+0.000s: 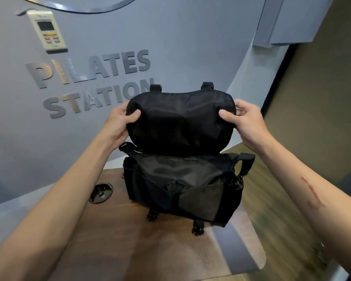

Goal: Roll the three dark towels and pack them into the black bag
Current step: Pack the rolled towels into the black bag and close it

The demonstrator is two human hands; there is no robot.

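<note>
The black bag (182, 187) stands upright on a wooden table (130, 240), its front pockets and buckles facing me. Its wide top flap (178, 122) is lifted and held up toward the wall. My left hand (121, 122) pinches the flap's left edge, thumb on the inner side. My right hand (245, 120) grips the flap's right edge the same way. Two strap loops stick up from the flap's top rim. The bag's inside is dark and I cannot tell what it holds. No towels are in view.
A round black cable grommet (101, 192) sits in the table left of the bag. Behind is a grey wall with raised letters (89, 82) and a white wall controller (49, 30). The table's rounded edge drops off at the right.
</note>
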